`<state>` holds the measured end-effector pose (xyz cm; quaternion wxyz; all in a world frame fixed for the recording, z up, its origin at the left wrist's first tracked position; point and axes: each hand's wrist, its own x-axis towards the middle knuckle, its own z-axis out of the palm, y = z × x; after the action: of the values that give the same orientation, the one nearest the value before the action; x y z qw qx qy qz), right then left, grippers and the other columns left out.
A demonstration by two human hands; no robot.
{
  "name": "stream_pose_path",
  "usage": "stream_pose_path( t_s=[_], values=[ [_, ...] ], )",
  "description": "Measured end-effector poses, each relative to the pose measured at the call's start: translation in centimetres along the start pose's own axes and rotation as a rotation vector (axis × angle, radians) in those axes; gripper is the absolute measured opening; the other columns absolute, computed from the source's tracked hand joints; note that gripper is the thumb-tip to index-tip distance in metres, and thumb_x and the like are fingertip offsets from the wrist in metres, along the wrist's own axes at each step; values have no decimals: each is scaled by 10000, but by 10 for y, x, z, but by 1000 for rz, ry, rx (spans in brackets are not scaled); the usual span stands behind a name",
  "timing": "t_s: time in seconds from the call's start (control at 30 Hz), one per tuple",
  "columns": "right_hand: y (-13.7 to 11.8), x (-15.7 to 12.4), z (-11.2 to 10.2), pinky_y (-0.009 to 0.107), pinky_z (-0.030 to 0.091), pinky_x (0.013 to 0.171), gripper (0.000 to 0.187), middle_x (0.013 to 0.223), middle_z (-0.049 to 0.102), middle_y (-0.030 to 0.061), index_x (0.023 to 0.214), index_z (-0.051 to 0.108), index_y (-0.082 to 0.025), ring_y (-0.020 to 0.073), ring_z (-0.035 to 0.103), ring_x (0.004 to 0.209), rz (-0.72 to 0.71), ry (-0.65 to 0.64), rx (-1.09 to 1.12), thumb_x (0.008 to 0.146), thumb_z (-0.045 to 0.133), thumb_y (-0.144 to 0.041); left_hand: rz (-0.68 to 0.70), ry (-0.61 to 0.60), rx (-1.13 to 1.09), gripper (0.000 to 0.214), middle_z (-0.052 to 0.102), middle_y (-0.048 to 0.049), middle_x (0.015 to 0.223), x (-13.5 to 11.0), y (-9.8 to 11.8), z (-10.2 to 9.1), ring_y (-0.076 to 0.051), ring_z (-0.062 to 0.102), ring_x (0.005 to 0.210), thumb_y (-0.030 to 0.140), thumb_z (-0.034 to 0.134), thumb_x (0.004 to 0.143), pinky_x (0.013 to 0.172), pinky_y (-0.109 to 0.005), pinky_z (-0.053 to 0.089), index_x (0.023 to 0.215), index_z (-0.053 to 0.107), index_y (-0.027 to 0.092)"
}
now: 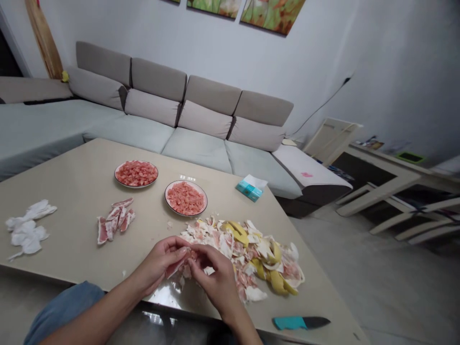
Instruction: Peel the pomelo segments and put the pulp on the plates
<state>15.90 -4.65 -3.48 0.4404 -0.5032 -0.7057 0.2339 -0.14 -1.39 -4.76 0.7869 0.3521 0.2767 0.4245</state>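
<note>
My left hand [163, 262] and my right hand [212, 275] meet near the front edge of the beige table [72, 182], both pinched on one pink pomelo segment [179, 264] held between them. Just beyond my hands lies a heap of white and yellow pomelo peel [251, 254]. Farther back stand two plates of pink fruit pieces, one on the left [136, 173] and one nearer the middle [186, 198]. Several unpeeled segments [114, 220] lie in a row to the left of my hands.
Crumpled white tissues [27, 230] lie at the table's left end. A teal tissue pack [249, 189] sits at the far edge. A teal-handled knife [300, 322] lies at the front right corner. A grey sofa [179, 124] runs behind the table.
</note>
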Motion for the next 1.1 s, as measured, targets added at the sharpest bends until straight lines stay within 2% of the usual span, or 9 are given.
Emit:
stream_pose_path(
  t_s=[0.27, 0.53, 0.63, 0.73, 0.8, 0.9, 1.0, 1.1],
  values=[
    [3, 0, 0, 241, 491, 572, 226, 804, 709, 25, 949, 700, -209, 144, 622, 630, 104, 23, -16, 754, 613, -135, -5, 3, 65, 203, 679, -65, 844, 0, 2, 2, -155, 623, 772, 263, 728, 760, 738, -263, 459, 886, 656, 122],
    [1, 1, -6, 257, 495, 592, 197, 855, 704, 42, 1013, 672, -211, 145, 617, 641, 243, -40, 211, 863, 577, -295, -53, -32, 39, 161, 636, -32, 783, 0, 3, -3, -91, 554, 648, 234, 712, 774, 617, -206, 411, 876, 658, 121],
    [0, 0, -2, 248, 491, 592, 193, 851, 697, 39, 985, 676, -211, 143, 609, 651, 230, -52, 201, 820, 647, -308, -56, -20, 10, 171, 641, -46, 800, 0, 3, -4, -111, 578, 694, 226, 710, 775, 625, -210, 418, 898, 659, 118],
    [0, 0, 0, 237, 480, 571, 219, 795, 675, 27, 980, 659, -200, 137, 597, 636, 240, -28, 224, 792, 685, -308, -57, -18, -2, 169, 617, -29, 712, 1, 3, -4, -100, 555, 634, 220, 701, 782, 583, -203, 403, 904, 659, 111],
    [0, 0, 0, 239, 482, 565, 219, 772, 664, 25, 964, 649, -188, 131, 595, 620, 302, -18, 337, 806, 673, -338, -65, -25, -8, 151, 596, -18, 672, 2, 4, -4, -89, 529, 596, 213, 695, 784, 561, -199, 391, 886, 658, 109],
    [3, 2, -2, 241, 495, 545, 273, 741, 657, 19, 938, 654, -170, 112, 580, 566, 469, -71, 611, 770, 713, -376, -116, -65, -36, 138, 588, -23, 669, 1, 6, -4, -90, 521, 586, 215, 690, 785, 533, -193, 373, 866, 652, 111],
    [5, 4, -4, 206, 483, 496, 290, 679, 640, -1, 891, 682, -147, 62, 499, 485, 612, -118, 875, 701, 781, -343, -197, -120, -93, 133, 582, -28, 675, -1, 7, -6, -87, 511, 583, 204, 691, 781, 500, -173, 340, 871, 645, 117],
    [6, 4, -5, 159, 448, 446, 281, 649, 632, -5, 871, 708, -122, 26, 413, 442, 686, -136, 1058, 666, 812, -284, -241, -165, -157, 133, 609, -57, 763, -1, 8, -8, -79, 504, 593, 177, 688, 781, 493, -160, 332, 894, 639, 126]
  ],
)
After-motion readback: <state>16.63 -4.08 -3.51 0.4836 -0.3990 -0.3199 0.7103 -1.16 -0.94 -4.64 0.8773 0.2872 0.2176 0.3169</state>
